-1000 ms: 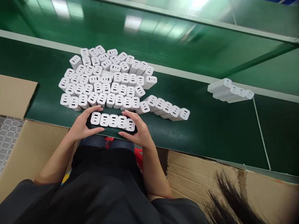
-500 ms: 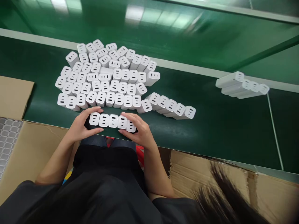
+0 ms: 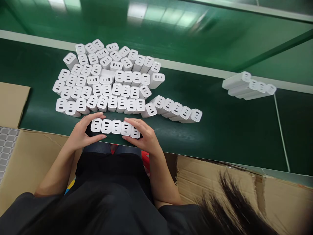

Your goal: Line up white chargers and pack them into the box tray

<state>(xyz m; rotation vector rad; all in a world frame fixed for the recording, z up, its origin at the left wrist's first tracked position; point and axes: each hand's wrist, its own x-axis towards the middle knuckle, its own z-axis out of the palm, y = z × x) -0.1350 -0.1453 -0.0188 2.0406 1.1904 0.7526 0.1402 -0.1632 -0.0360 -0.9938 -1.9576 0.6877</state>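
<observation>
White USB wall chargers stand with their port faces up. In front of me, several form a short row near the table's front edge. My left hand curls around the left end of this row, fingers behind it and thumb in front. At the right end, my right hand grips the row the same way, its fingers partly covering the last charger. Just beyond my hands is a large group of the same chargers, set in uneven rows. A slanting line of chargers extends to the group's right.
Farther right, several chargers lean together by the back ledge. The dark green table has a pale strip along its back. Cardboard lies at the left, and more cardboard is below the front edge.
The whole scene has shifted slightly left as the camera moved. Both hands keep the same hold around the short row, and the chargers stay in place.
</observation>
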